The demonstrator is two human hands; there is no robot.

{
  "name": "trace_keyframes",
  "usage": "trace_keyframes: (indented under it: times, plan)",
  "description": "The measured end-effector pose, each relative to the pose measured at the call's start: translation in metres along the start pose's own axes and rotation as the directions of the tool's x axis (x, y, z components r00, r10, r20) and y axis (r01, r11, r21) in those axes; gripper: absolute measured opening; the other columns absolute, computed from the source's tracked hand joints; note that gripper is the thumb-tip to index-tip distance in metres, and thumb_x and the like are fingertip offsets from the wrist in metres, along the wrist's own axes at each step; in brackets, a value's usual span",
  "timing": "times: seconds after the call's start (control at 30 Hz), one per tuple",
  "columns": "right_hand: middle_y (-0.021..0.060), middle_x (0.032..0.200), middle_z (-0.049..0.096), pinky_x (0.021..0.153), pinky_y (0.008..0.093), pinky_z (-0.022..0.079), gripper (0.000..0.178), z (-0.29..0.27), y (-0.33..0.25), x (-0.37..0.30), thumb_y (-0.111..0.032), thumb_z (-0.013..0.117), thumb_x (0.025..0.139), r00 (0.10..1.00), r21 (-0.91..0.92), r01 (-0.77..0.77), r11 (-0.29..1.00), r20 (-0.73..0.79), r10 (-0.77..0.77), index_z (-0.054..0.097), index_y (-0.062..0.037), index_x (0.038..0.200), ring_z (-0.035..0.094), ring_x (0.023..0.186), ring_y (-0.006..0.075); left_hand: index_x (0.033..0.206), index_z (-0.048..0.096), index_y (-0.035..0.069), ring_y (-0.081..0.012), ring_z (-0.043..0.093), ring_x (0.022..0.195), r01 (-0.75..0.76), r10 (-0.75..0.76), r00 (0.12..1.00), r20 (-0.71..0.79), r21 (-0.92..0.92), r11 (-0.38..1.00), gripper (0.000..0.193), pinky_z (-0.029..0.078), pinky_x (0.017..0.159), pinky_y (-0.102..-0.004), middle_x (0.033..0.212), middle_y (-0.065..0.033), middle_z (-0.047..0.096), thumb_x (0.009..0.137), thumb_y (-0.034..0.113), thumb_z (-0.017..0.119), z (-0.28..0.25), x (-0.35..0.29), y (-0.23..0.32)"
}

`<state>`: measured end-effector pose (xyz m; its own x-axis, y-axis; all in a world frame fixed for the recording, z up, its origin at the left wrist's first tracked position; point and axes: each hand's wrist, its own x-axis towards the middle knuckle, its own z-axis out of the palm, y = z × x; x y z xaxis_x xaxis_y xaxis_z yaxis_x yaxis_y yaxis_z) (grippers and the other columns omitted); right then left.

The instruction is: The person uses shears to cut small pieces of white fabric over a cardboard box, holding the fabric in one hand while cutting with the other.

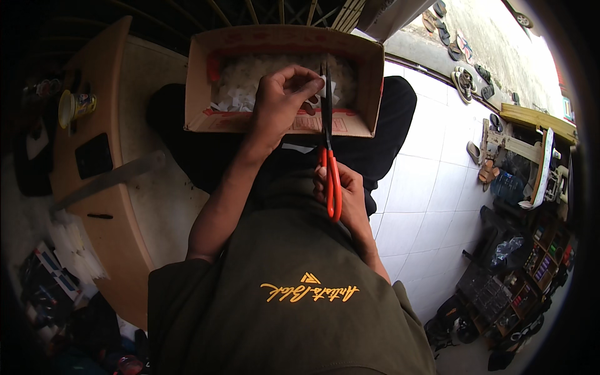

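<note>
A small white piece [322, 85] is pinched in the left hand [282, 100] fingers, over the cardboard box [369, 94] so bits land inside. Orange-handled scissors [329, 162] are gripped by the right hand [345, 190], blades up at the piece.

Your lap [375, 140] carries the cardboard box [281, 122] at twelve o'clock, while the tan table [134, 206] at nine o'clock bears a ruler [109, 180], a black pouch [94, 155] and a yellow cup [74, 106].
</note>
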<state>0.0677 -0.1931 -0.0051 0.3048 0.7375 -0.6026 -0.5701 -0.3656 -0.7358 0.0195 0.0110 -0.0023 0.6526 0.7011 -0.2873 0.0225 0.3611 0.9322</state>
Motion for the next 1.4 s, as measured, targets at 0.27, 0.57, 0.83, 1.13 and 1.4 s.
trace_keyframes:
  times: [0.27, 0.57, 0.83, 1.13, 1.4]
  plan:
    - [-0.0028, 0.073, 0.055, 0.053, 0.0187, 0.041, 0.019, -0.003, 0.000, -0.002, -0.019, 0.056, 0.101, 1.000, -0.061, 0.021, 0.998, -0.011, -0.021, 0.062, -0.0014, 0.098, 0.051, 0.060, 0.0037, 0.101, 0.067, -0.001, -0.0125, 0.066, 0.075, 0.049, -0.036, 0.999, -0.034, 0.674, 0.737, 0.042, 0.053, 0.064, -0.0257, 0.088, -0.0092, 0.069, 0.098, 0.040, 0.059, -0.012, -0.051, 0.055]
    - [-0.0022, 0.076, 0.060, 0.060, 0.0199, 0.041, 0.019, -0.002, -0.004, -0.004, -0.016, 0.056, 0.100, 0.999, -0.099, 0.026, 0.995, -0.018, -0.028, 0.065, 0.0010, 0.098, 0.050, 0.069, 0.0021, 0.098, 0.063, -0.003, -0.0177, 0.069, 0.064, 0.135, -0.308, 0.845, 0.438, 0.382, 0.914, 0.038, 0.051, 0.058, -0.0318, 0.078, -0.0165, 0.067, 0.096, 0.035, 0.063, 0.012, -0.128, 0.072]
    - [0.0004, 0.074, 0.059, 0.056, 0.0208, 0.045, 0.021, 0.000, -0.005, 0.001, -0.019, 0.057, 0.101, 0.999, -0.049, 0.007, 0.999, -0.033, -0.009, 0.062, 0.0008, 0.098, 0.055, 0.061, 0.0066, 0.101, 0.069, -0.005, -0.0116, 0.069, 0.067, 0.080, -0.118, 0.991, 0.057, 0.446, 0.891, 0.035, 0.048, 0.047, -0.0181, 0.086, -0.0125, 0.072, 0.100, 0.029, 0.059, -0.025, -0.099, 0.107]
    - [-0.0029, 0.071, 0.056, 0.054, 0.0184, 0.043, 0.019, -0.002, -0.001, 0.001, -0.019, 0.058, 0.100, 0.999, -0.067, -0.036, 0.997, -0.024, 0.035, 0.063, -0.0010, 0.098, 0.051, 0.059, 0.0039, 0.102, 0.066, -0.002, -0.0375, 0.067, 0.094, -0.187, -0.180, 0.958, 0.223, 0.963, 0.197, 0.030, 0.052, 0.081, -0.0433, 0.096, -0.0223, 0.068, 0.082, 0.020, 0.074, -0.020, 0.039, -0.016]
    - [-0.0038, 0.074, 0.053, 0.052, 0.0178, 0.040, 0.026, -0.002, -0.002, -0.002, -0.024, 0.055, 0.102, 1.000, 0.057, -0.001, 0.998, 0.024, 0.000, 0.062, 0.0001, 0.110, 0.050, 0.060, 0.0036, 0.099, 0.064, -0.001, -0.0346, 0.068, 0.088, -0.270, 0.178, 0.960, 0.215, 0.873, 0.407, 0.025, 0.052, 0.078, -0.0413, 0.095, -0.0185, 0.069, 0.081, 0.015, 0.074, -0.039, 0.030, -0.018]
